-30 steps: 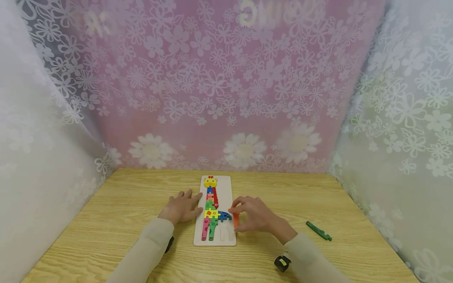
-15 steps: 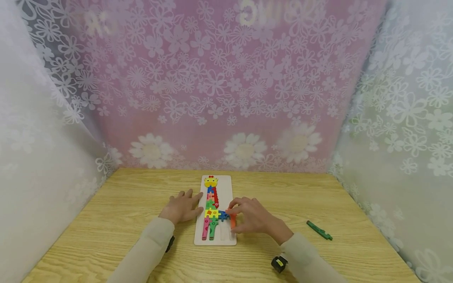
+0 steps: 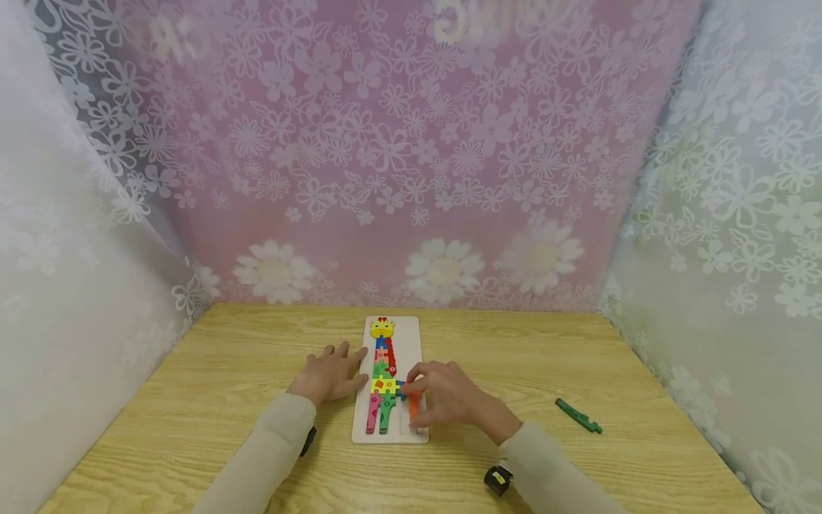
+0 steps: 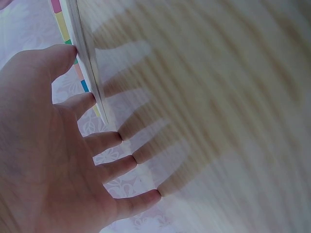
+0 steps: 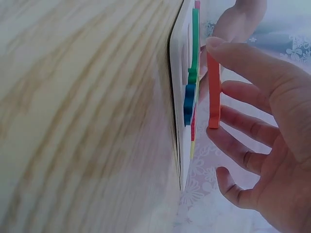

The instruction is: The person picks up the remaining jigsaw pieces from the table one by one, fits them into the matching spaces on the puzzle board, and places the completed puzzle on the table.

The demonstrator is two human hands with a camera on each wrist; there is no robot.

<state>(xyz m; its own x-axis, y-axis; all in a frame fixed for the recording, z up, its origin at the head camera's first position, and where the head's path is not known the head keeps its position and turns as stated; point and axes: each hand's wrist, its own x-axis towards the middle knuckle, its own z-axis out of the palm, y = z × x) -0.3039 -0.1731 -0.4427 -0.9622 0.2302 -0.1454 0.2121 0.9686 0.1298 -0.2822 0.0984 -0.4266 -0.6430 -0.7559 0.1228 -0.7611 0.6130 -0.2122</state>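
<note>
A white giraffe puzzle board (image 3: 409,343) lies on the table, its head, neck and two front legs filled with coloured pieces. My right hand (image 3: 452,394) holds an orange puzzle piece (image 5: 214,92) between thumb and fingers. In the right wrist view that piece is raised a little off the board, near the blue piece (image 5: 188,104). The right hand partly covers the blue piece and the leg recess in the head view. My left hand (image 3: 327,375) lies with fingers spread at the board's left edge; in the left wrist view its thumb and index fingertip touch that edge.
A green puzzle piece (image 3: 579,416) lies on the wooden table (image 3: 514,343) to the right of the right hand. Flowered cloth (image 3: 411,143) hangs behind the table and on both sides. A small black device (image 3: 497,480) is on the right wrist.
My right hand has moved left with the orange piece, from the board's right edge to over the recess below the blue piece. The left hand has stayed in place.
</note>
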